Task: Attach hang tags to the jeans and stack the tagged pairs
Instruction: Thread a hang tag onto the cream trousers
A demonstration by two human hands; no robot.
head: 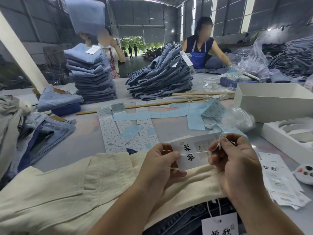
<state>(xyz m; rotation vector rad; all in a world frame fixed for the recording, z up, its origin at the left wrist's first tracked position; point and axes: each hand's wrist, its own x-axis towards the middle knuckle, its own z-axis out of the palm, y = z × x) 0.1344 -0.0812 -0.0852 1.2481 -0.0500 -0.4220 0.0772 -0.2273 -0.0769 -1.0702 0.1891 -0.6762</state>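
— So, what do the two hands hold?

— The left hand (160,164) pinches the near end of a white hang tag (194,152) between thumb and fingers, and the same pinch traps one end of a thin white string (196,152). The right hand (237,165) grips the other end of that string with curled fingers, up by the tag's far corner, so the string runs taut across the tag's printed face.

— And where is the tag?

— Just above a pair of cream jeans (67,187) spread across the near edge of the table (84,138). Both wrists are over that fabric. Under the cream pair, at the bottom edge, dark denim jeans (183,219) show, with a second strung tag (220,224) lying on them.

— What lies further out?

— To the right, a loose pile of white tags (281,184) beside a shallow white box tray (288,133), and behind that an open white box (274,100). Ahead of the hands, strips of small size stickers (110,128) and pale blue backing paper (169,114) are scattered on the table, with a thin wooden stick (144,105) across them.

— Any stacks?

— Two blue ones on the far side: a neat folded stack (93,73) on the left and a slumped stack (162,78) beside it. Loose blue jeans (44,129) lie at the left edge. Two people stand beyond the table; one lifts a folded blue pair (86,14) overhead.
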